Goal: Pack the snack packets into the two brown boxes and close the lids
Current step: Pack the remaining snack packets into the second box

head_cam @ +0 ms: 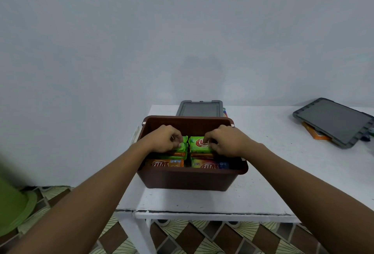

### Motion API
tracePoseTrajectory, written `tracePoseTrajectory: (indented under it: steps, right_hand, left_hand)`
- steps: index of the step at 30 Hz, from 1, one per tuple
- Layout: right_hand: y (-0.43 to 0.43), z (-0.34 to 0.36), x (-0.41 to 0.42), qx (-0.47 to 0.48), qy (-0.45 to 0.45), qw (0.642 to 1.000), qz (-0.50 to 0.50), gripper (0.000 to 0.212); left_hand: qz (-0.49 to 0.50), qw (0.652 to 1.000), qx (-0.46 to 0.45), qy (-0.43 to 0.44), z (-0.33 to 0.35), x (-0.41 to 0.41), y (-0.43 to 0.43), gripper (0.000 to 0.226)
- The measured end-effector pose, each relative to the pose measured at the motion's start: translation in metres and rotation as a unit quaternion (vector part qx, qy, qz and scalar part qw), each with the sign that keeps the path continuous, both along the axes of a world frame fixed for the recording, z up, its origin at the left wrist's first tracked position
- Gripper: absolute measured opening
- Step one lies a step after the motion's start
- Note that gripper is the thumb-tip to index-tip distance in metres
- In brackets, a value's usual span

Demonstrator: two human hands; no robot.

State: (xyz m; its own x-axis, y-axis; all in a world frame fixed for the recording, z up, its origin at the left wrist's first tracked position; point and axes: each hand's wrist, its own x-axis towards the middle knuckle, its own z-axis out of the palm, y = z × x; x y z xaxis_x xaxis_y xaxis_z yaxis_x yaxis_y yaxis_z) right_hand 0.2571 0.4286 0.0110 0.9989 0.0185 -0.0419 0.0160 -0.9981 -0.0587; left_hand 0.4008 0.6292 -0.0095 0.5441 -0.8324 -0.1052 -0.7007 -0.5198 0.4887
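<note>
White table (273, 172): brown box (188, 179); grey lid (199, 109) behind; second grey lid (334, 121), perhaps over orange packets (312, 133)

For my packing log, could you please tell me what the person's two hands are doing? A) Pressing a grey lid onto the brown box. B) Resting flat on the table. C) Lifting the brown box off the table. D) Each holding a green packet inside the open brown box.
D: the left hand pinches the left green packet and the right hand the right green packet, inside the lidless brown box.
</note>
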Motion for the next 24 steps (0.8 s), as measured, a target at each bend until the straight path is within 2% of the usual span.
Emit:
tracePoseTrajectory:
  steps: [3,6,8,12,16,19,24]
  right_hand:
    - [-0.018,0.002,-0.008,0.069,-0.101,0.992,-0.015,0.022]
    - [-0.053,-0.001,-0.024,0.14,-0.204,0.967,-0.064,0.018]
    - [-0.082,-0.008,-0.037,0.156,-0.231,0.955,-0.098,0.017]
    - [-0.139,-0.028,-0.068,0.158,-0.187,0.956,-0.161,0.017]
    - [-0.194,-0.049,-0.098,0.15,-0.147,0.959,-0.19,0.018]
    - [-0.237,-0.061,-0.121,0.153,-0.126,0.958,-0.21,0.023]
    - [-0.304,-0.08,-0.158,0.14,-0.103,0.946,-0.274,0.032]
  left_hand:
    - [0.004,0.999,-0.038,0.002,0.007,-0.003,-0.011,0.017]
    - [0.025,0.994,-0.105,-0.019,0.012,-0.009,-0.031,0.015]
    - [0.044,0.988,-0.148,-0.023,0.018,-0.015,-0.048,0.013]
    - [0.038,0.977,-0.204,-0.045,0.035,-0.037,-0.1,0.012]
    - [0.009,0.975,-0.212,-0.068,0.045,-0.072,-0.172,0.008]
    - [-0.017,0.983,-0.178,-0.04,0.035,-0.096,-0.234,0.006]
    - [-0.033,0.994,-0.091,-0.047,-0.009,-0.135,-0.312,0.01]
